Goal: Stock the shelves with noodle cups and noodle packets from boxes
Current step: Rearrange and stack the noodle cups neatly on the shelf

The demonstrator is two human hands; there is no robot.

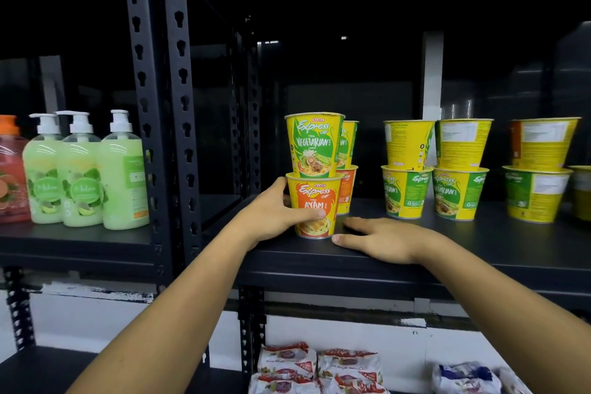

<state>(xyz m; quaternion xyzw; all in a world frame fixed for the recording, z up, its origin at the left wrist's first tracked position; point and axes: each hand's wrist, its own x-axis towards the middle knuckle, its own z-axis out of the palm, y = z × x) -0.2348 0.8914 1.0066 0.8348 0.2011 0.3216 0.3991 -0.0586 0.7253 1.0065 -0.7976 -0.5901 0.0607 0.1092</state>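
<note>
Bottom centre: four red-white noodle packets [316, 368], one blue packet [463, 377] to their right. Centre frame, my left hand [275, 211] wraps the orange Ayam cup [315, 205] on the shelf [351, 262], green Vegetarian cup [313, 144] stacked on top. Right hand [383, 240] flat, released, just beside. Five two-high cup stacks [460, 169] total. Three green soap bottles [80, 169] at left.

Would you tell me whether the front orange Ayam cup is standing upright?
Upright: the Ayam cup stands base-down on the shelf, bearing a Vegetarian cup.
</note>
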